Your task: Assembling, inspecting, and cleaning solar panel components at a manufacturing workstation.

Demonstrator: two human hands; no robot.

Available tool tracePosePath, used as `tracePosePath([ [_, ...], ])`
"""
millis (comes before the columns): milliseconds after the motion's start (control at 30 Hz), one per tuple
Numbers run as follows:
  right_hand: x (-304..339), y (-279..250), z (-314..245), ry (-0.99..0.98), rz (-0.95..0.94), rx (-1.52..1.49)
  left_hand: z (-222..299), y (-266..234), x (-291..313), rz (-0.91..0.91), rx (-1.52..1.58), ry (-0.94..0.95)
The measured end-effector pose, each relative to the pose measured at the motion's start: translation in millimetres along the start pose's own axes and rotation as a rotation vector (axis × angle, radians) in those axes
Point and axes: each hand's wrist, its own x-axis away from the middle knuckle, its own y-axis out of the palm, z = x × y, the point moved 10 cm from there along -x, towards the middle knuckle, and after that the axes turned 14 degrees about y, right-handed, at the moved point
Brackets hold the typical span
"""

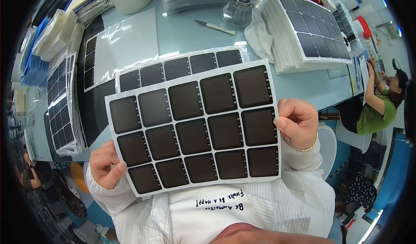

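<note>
Between my two hands, a white sheet [193, 137] with rows of dark brown, rounded square panels is held up, tilted, in front of my chest. My left hand [106, 167] pinches its lower left edge, thumb on top. At the right edge my right hand [299, 122] grips it between thumb and curled fingers. Narrow strips of small marks run beside each panel. Behind the raised sheet, partly covered by it, a similar sheet [177, 68] in a clear wrap lies on the table.
A tall stack of panel sheets [312, 25] stands at right, beside a white cloth [258, 36]. A craft knife [215, 27] and a glass bottle [237, 13] lie farther back. More sheets [62, 109] are piled at left, near a blank white paper [130, 38]. A co-worker [376, 114] sits at far right.
</note>
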Motion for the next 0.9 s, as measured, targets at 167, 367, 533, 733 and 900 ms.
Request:
tracePosePath([
  [167, 1, 2, -4, -0.039, -0.006, 0.015, 2, 0, -2, 0.024, -0.024, -0.014],
  [367, -14, -10, 12, 0.164, 0.098, -0.092, -12, -6, -4, 0.119, 0.023, -0.122],
  [533, -31, -17, 15, 0.218, 0.076, -0.118, -34, -7, 5, 0.179, 0.160, -0.285],
  [733, -41, -22, 14, 0.220, 0.085, -0.140, -39, -10, 3, 0.202, 0.186, -0.312],
  [900, -53, -27, 15, 0.238, 0.064, -0.128, -42, -8, -3, 0.205, 0.260, -0.364],
])
